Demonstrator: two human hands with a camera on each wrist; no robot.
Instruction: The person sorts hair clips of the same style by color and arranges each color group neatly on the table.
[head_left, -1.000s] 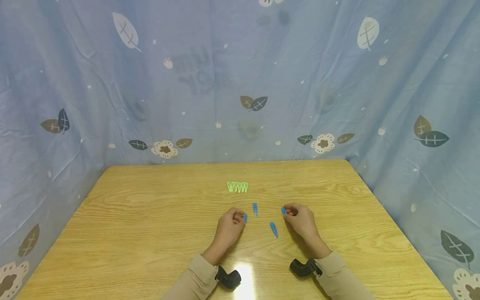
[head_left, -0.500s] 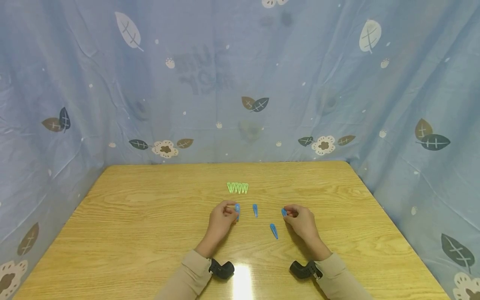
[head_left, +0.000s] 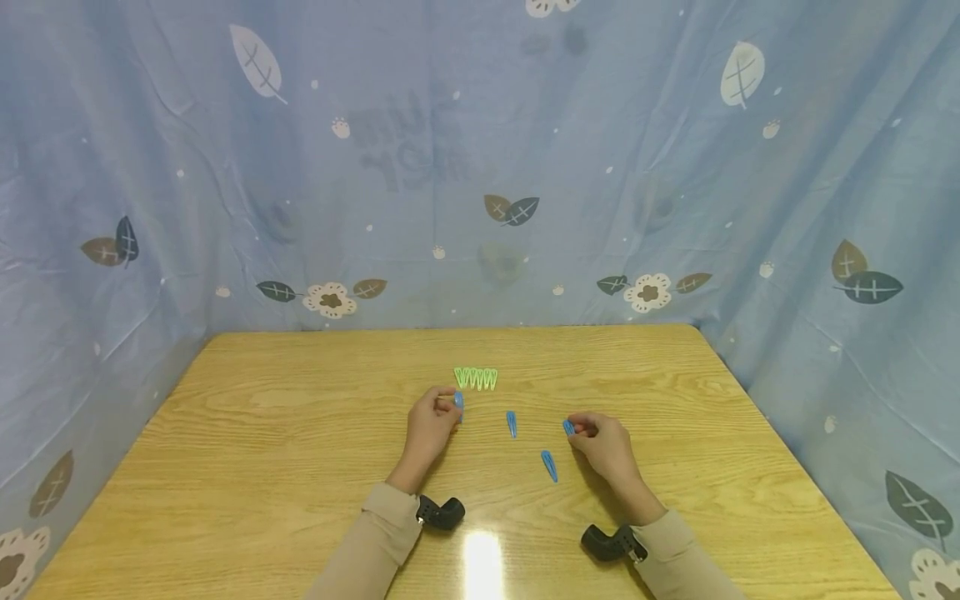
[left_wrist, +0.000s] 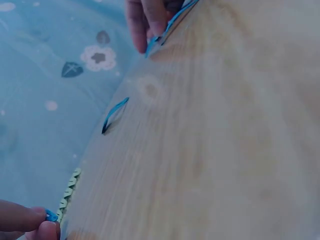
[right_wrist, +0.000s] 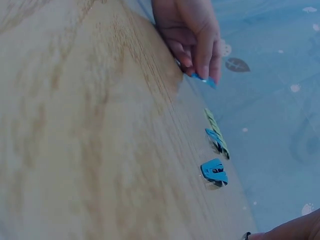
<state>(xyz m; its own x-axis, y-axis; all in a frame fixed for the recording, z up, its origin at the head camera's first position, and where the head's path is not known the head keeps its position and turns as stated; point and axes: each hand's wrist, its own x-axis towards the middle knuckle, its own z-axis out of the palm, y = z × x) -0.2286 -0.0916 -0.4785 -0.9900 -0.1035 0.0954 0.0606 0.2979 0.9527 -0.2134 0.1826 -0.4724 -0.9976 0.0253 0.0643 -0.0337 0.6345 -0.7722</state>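
Note:
My left hand (head_left: 430, 425) pinches a blue snap hair clip (head_left: 459, 405) between thumb and fingers, held just in front of a row of light green hair clips (head_left: 476, 378). In the left wrist view, that blue clip shows only its end between the fingertips. Right of centre, my right hand (head_left: 606, 446) grips another blue hair clip (head_left: 568, 427) near the tabletop, its lower part covered by the fingers. Between the hands lie two more blue hair clips, one upright in the view (head_left: 512, 423) and a nearer, slanted one (head_left: 549, 465).
The wooden table (head_left: 262, 467) ends at the back against a blue patterned curtain (head_left: 480, 167), which also hangs on both sides. A black wrist mount (head_left: 441, 513) sits on the left wrist, another (head_left: 606, 543) on the right. Light glares off the front of the table.
My left hand has moved left and away from me with its blue hair clip, toward the green row. The right hand stays in place, still holding its clip.

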